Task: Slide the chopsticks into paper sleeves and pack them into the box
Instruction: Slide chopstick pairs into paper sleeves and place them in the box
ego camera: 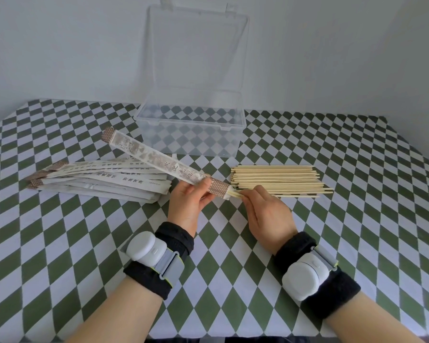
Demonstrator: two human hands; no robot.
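Note:
My left hand (187, 201) grips a printed paper sleeve (149, 155) near its open brown end, the sleeve slanting up to the left above the table. My right hand (265, 211) pinches the ends of a pair of chopsticks (235, 193) that stick out of that sleeve's mouth. A pile of bare wooden chopsticks (280, 180) lies just behind my right hand. A stack of empty paper sleeves (102, 180) lies to the left. The clear plastic box (191, 134) stands open behind both, with nothing inside and its lid upright.
A green and white diamond-patterned cloth (357, 194) covers the table. A plain wall rises right behind the box. Both my wrists carry black bands with white devices.

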